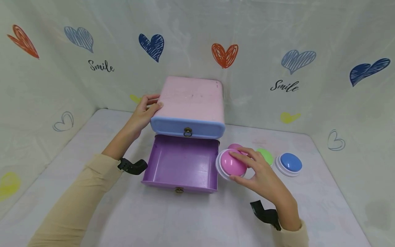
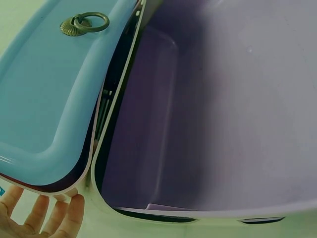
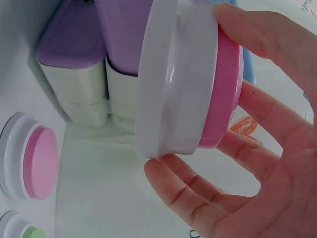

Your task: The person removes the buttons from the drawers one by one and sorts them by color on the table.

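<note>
A small drawer box (image 1: 191, 97) with a pink top and blue upper drawer front (image 1: 172, 126) stands in the middle of the table. Below that front its purple drawer (image 1: 182, 164) is pulled out, with nothing inside. My left hand (image 1: 146, 109) touches the box's left side; in the left wrist view its fingertips (image 2: 74, 213) lie against that side. The right hand (image 1: 259, 171) grips a pink push button (image 1: 233, 162) by its round body, thumb and fingers around it, beside the drawer's right wall. The right wrist view shows its white base (image 3: 173, 84) side-on.
Behind the right hand a second pink button (image 1: 235, 146) and a green button (image 1: 265, 156) are partly hidden. A blue button (image 1: 291, 162) with a white base sits farther right on the white table (image 1: 172, 219). A heart-printed curtain (image 1: 188, 41) hangs behind the box.
</note>
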`<move>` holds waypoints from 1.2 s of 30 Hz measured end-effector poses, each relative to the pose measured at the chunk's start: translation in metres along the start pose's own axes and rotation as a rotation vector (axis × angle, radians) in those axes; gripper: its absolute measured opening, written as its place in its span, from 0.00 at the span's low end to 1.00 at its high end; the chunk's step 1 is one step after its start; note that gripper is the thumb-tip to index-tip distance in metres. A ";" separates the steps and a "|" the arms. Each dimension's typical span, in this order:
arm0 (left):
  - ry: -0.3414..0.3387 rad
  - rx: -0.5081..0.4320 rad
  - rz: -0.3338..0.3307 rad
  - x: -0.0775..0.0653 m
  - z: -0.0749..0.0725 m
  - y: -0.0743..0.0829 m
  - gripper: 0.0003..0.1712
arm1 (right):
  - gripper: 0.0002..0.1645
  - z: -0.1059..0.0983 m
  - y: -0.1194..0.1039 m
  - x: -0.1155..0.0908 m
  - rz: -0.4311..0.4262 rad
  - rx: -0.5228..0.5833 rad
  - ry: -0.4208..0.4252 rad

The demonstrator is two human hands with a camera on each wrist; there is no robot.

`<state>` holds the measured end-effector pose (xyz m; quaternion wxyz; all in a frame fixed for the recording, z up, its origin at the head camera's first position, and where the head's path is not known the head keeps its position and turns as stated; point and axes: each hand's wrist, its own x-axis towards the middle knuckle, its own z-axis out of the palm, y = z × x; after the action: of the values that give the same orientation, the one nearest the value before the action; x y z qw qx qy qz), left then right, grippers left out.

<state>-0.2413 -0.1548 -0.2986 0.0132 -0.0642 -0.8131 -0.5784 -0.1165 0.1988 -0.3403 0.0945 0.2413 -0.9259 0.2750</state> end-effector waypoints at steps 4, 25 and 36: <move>-0.002 -0.003 -0.002 0.000 0.000 0.000 0.32 | 0.37 -0.002 0.003 -0.003 0.017 -0.014 0.002; 0.001 -0.005 -0.007 0.000 0.000 0.001 0.33 | 0.34 0.011 0.030 -0.007 0.147 -0.017 -0.158; 0.009 0.004 -0.014 -0.001 0.001 0.002 0.33 | 0.35 0.024 0.040 -0.005 0.215 0.001 -0.243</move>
<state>-0.2405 -0.1537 -0.2971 0.0129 -0.0560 -0.8146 -0.5771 -0.1328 0.2167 -0.3806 -0.0483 0.1722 -0.9509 0.2526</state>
